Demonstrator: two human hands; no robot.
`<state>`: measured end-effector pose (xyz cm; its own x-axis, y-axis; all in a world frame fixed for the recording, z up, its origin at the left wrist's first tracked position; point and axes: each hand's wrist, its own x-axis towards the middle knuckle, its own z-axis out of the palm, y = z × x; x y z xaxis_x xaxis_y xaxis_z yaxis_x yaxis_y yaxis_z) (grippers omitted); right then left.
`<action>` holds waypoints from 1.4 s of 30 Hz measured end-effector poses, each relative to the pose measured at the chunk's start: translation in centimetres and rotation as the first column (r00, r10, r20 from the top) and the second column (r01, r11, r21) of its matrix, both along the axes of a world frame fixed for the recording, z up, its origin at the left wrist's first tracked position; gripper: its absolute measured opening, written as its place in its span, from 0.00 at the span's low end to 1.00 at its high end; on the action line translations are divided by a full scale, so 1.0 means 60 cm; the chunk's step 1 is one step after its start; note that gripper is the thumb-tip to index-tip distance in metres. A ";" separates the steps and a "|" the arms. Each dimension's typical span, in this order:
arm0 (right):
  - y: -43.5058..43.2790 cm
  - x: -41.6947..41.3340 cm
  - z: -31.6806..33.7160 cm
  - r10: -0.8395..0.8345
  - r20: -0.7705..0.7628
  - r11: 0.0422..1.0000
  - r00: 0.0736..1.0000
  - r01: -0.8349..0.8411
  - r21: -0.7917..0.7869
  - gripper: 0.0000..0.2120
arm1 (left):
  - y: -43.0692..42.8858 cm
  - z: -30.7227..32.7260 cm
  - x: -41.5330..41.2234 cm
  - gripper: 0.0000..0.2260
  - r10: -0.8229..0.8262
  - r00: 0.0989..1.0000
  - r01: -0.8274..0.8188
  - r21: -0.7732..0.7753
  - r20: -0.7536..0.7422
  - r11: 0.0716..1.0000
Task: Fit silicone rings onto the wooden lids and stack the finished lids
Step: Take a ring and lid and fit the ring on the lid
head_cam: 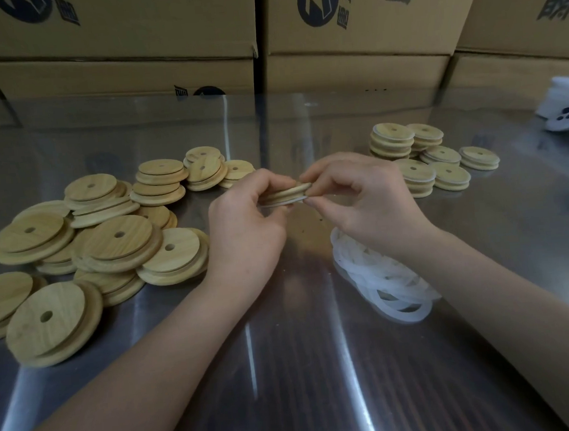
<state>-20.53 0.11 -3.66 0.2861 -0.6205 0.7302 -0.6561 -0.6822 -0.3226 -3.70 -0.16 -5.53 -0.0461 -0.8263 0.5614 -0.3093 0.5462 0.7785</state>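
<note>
Both hands hold one round wooden lid (288, 192) edge-on above the middle of the metal table. My left hand (245, 218) grips its left side and my right hand (360, 195) its right side. A white silicone ring (283, 202) runs along the lid's lower edge under my fingertips. A loose heap of bare wooden lids (106, 237), each with a small hole, lies to the left. Short stacks of lids with white rings (422, 155) stand at the back right. A pile of white silicone rings (381, 279) lies under my right wrist.
The shiny steel table (289, 369) reaches to the near edge. Printed cardboard boxes (355, 20) form a wall along the back. A white bag or bundle (566, 108) sits at the far right edge.
</note>
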 end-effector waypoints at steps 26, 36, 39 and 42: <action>-0.002 0.004 -0.011 -0.031 0.098 0.999 0.995 0.034 -0.024 0.03 | 0.003 0.000 -0.002 0.11 -0.049 0.994 0.059 0.102 -0.099 0.993; -0.002 0.007 -0.015 0.003 0.042 0.996 0.999 0.001 -0.093 0.02 | 0.005 0.004 -0.002 0.12 -0.063 0.997 0.067 0.110 -0.039 0.992; -0.002 0.008 -0.015 0.002 0.032 0.991 0.999 0.003 -0.136 0.02 | 0.001 0.004 0.000 0.11 -0.059 0.998 0.061 0.096 -0.025 0.994; -0.003 0.007 -0.014 0.008 0.035 0.988 0.999 -0.002 -0.155 0.02 | -0.001 0.005 0.001 0.12 -0.046 0.999 0.046 0.065 0.006 0.997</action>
